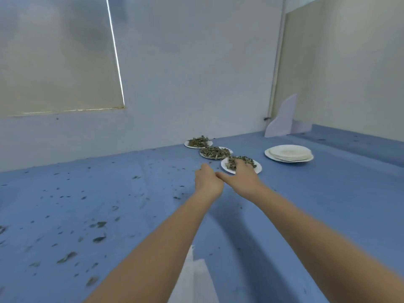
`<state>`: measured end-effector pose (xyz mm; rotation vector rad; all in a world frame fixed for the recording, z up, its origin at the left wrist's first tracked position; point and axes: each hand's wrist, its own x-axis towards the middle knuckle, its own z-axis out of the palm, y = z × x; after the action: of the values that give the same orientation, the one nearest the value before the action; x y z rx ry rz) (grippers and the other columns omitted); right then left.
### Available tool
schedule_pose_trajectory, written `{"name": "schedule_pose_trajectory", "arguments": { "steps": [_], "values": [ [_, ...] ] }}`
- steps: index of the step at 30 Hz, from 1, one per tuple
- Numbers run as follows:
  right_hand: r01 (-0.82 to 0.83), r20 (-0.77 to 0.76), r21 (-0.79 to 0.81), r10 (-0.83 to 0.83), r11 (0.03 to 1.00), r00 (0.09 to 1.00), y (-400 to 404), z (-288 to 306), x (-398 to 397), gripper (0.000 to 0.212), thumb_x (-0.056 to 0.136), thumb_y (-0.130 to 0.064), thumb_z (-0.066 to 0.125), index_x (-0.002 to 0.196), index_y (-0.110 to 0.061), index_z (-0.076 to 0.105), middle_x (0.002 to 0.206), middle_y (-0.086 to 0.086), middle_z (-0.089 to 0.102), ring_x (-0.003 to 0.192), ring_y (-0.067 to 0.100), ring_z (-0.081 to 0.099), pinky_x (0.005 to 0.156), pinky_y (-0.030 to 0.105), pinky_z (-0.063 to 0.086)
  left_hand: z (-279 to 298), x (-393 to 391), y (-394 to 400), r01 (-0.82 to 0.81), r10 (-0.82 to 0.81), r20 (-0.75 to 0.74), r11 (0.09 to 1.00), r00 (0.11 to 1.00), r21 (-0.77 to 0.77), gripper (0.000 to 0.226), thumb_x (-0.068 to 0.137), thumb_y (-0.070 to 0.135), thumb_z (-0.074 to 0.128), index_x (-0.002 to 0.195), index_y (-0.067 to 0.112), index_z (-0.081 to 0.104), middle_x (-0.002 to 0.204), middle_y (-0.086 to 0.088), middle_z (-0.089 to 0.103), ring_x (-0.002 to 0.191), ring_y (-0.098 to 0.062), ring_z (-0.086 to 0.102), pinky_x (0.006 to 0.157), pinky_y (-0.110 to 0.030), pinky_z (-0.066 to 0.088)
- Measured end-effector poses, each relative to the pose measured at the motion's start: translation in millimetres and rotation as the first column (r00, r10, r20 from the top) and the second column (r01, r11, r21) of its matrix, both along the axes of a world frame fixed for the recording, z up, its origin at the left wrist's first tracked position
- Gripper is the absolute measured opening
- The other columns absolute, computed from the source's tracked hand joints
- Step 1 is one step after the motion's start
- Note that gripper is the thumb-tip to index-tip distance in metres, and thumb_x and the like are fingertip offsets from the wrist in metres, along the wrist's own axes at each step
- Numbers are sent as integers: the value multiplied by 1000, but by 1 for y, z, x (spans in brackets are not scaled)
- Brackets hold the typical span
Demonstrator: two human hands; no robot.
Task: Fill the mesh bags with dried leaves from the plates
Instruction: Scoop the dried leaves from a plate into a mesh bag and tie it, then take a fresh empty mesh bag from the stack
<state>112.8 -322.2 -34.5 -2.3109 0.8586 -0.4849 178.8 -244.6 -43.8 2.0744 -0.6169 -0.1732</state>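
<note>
Blue cloth covers the surface [306,193], which is scattered with loose leaf bits [99,239] across its left side. Three white plates heaped with dried leaves sit in a diagonal row near the back wall: the far plate [197,143], the middle plate [215,152] and the near plate [241,166], each just beside the next. To their right, apart from the row, lies a stack of bare plates [289,153]. Both arms reach forward from the bottom edge. The right hand [241,177] lies palm down on the near plate, fingers spread over its leaves; whether it grips any cannot be told. The left hand [207,179] is loosely curled just left of that plate, touching the right thumb, and whether it holds anything cannot be told. A pale mesh bag [193,278] shows at the bottom edge between the forearms. A white shaped board [282,119] leans in the back right corner.
</note>
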Motion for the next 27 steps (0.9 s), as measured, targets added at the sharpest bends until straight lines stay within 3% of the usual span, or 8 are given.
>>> {"name": "schedule_pose_trajectory", "arguments": {
  "steps": [5, 8, 11, 13, 16, 19, 22, 27],
  "values": [
    [87, 0, 73, -87, 994, 996, -74, -16, 6, 75, 75, -57, 64, 134, -16, 42, 136, 10, 45, 124, 30, 43, 102, 44, 39, -16, 17, -74, 93, -91, -67, 995, 994, 20, 52, 88, 18, 58, 132, 5, 33, 135, -15, 36, 115, -29, 46, 79, -31, 39],
    [123, -28, 111, -120, 986, 992, -110, -26, 22, 76, 69, -60, 65, 128, -17, 45, 128, 11, 50, 119, 29, 46, 100, 43, 40, -25, 39, -107, 94, -91, -122, 995, 988, 17, 66, 79, 16, 67, 132, 3, 31, 134, -17, 35, 116, -30, 45, 90, -38, 43],
    [176, -84, 132, -166, 975, 982, -139, -37, 42, 92, 65, -67, 67, 135, -16, 36, 133, 13, 41, 125, 30, 39, 105, 41, 36, -36, 67, -131, 104, -94, -150, 993, 984, 56, 99, 76, 20, 72, 147, 5, 4, 144, -18, 28, 130, -32, 35, 102, -43, 38],
    [200, -142, 132, -181, 971, 973, -155, -45, 53, 105, 60, -71, 68, 139, -14, 28, 139, 13, 35, 130, 29, 34, 106, 38, 32, -41, 85, -142, 135, -115, -152, 982, 982, 132, 120, 71, 27, 77, 146, 13, -16, 149, -17, 22, 136, -33, 26, 106, -45, 33],
    [250, -232, 67, -229, 966, 945, -173, -56, 66, 121, 50, -76, 70, 142, -12, 22, 143, 11, 33, 134, 30, 28, 105, 40, 27, -44, 105, -153, 183, -162, -95, 938, 982, 294, 140, 61, 39, 84, 142, 17, -27, 148, -16, 26, 136, -35, 22, 108, -47, 28],
    [250, -247, 25, -236, 968, 940, -183, -61, 75, 123, 46, -78, 70, 140, -13, 24, 142, 8, 35, 132, 29, 27, 102, 42, 28, -45, 113, -160, 207, -190, -81, 913, 978, 351, 143, 59, 41, 86, 141, 18, -30, 145, -21, 29, 136, -36, 21, 106, -48, 31],
    [248, -228, 29, -235, 968, 945, -183, -62, 78, 120, 47, -76, 70, 139, -13, 26, 140, 7, 38, 130, 28, 28, 99, 42, 29, -46, 114, -161, 227, -198, -126, 930, 972, 290, 141, 60, 36, 86, 142, 21, -27, 147, -26, 20, 136, -37, 21, 105, -46, 32],
    [227, -146, 52, -217, 972, 965, -163, -52, 71, 110, 50, -70, 73, 133, -12, 31, 135, 7, 41, 127, 28, 29, 98, 39, 32, -34, 101, -142, 242, -206, -203, 955, 957, 171, 132, 67, 23, 83, 144, 19, -24, 151, -21, 14, 138, -33, 20, 104, -39, 31]
  ]
}}
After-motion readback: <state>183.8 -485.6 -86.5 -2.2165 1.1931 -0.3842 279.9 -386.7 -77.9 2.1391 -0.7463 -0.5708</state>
